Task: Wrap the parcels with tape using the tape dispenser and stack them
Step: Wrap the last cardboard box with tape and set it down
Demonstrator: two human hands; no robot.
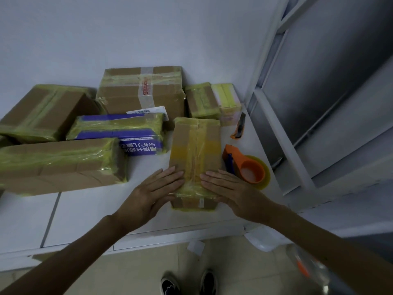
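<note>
1. Two hands lie flat on one parcel: your left hand and your right hand are both palm down with straight fingers, gripping nothing and pressing on the taped near end of its top
2. That parcel is brown cardboard with yellowish tape along its length and a band across it; it lies on the white bench, starting under your fingers and reaching away from them
3. The tape dispenser, orange with a roll of yellowish tape, sits on the bench just beside your right hand on its outer side, close to the parcel's right edge
4. A utility knife lies beyond the dispenser, farther from your right hand
5. Out past your left hand is a long brown parcel; behind it lie a blue printed parcel and a far-left parcel, with a large box against the wall
6. Ahead of your right hand, past the pressed parcel's far end, a small brown parcel and a pale parcel stand side by side
7. Below your forearms, two shoes show on the tiled floor
</note>
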